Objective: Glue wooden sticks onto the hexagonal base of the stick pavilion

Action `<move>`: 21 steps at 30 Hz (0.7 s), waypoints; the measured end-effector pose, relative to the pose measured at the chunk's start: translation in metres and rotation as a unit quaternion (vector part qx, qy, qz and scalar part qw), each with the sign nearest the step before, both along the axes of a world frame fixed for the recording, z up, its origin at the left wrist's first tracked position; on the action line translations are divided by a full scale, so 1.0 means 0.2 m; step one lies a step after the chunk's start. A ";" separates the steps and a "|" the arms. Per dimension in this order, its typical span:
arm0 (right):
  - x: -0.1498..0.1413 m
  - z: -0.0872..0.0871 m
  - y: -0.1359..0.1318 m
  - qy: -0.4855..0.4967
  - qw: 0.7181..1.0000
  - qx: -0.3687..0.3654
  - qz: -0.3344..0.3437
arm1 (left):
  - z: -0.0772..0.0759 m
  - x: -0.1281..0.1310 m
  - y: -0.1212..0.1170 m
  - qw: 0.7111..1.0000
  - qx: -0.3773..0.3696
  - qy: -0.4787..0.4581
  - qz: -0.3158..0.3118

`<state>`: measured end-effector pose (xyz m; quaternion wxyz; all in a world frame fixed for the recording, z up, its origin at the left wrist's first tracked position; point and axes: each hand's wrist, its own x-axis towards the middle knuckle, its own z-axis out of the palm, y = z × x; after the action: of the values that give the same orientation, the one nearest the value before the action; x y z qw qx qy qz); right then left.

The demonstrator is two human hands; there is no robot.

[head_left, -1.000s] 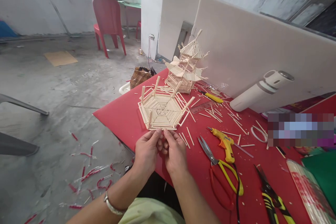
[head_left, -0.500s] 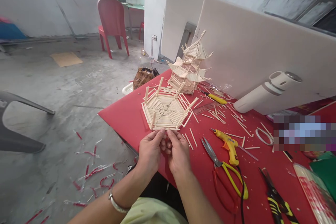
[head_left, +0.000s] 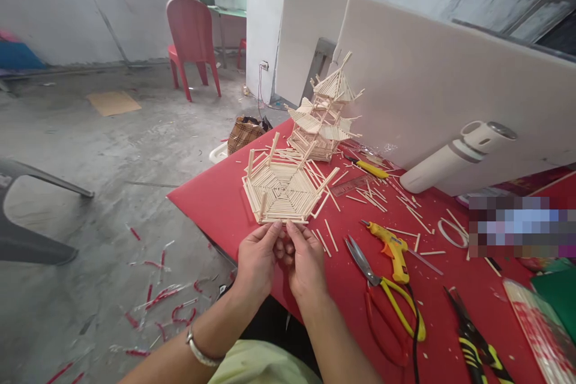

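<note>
My left hand [head_left: 260, 253] and my right hand [head_left: 306, 257] are side by side at the table's near edge, both closed in a pinch. Between thumbs and curled fingers they grip a thin wooden stick [head_left: 297, 222] along the front rim of a flat octagonal stick platform [head_left: 283, 189]. Whether this stick is fixed to the rim, I cannot tell. Several short posts stand up from the platform's corners. Behind it rises a tiered stick pagoda [head_left: 326, 114]. Right of my hands lie scissors [head_left: 369, 273] with red and yellow handles and a yellow glue gun [head_left: 391, 249].
Loose sticks [head_left: 373, 195], a yellow cutter knife [head_left: 372, 169], a clear ruler [head_left: 353, 185] and pruning shears [head_left: 472, 336] lie on the red table [head_left: 211, 192]. A white tumbler [head_left: 450, 159] leans against the white panel [head_left: 427, 84]. A red chair [head_left: 191, 36] stands further back.
</note>
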<state>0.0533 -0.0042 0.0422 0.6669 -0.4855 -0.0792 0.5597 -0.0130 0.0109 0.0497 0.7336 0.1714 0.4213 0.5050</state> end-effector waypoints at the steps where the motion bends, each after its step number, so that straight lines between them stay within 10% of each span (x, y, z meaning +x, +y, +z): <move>1: 0.00 0.00 0.00 0.001 1.000 -0.001 0.000 | 0.00 0.00 0.00 1.000 0.000 -0.001 0.002; 21: 0.00 -0.01 0.01 0.000 1.000 0.006 0.000 | 0.00 0.00 0.01 1.000 0.003 -0.006 0.010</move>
<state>0.0532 -0.0024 0.0408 0.6698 -0.4816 -0.0819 0.5592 -0.0125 0.0122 0.0489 0.7303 0.1664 0.4168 0.5150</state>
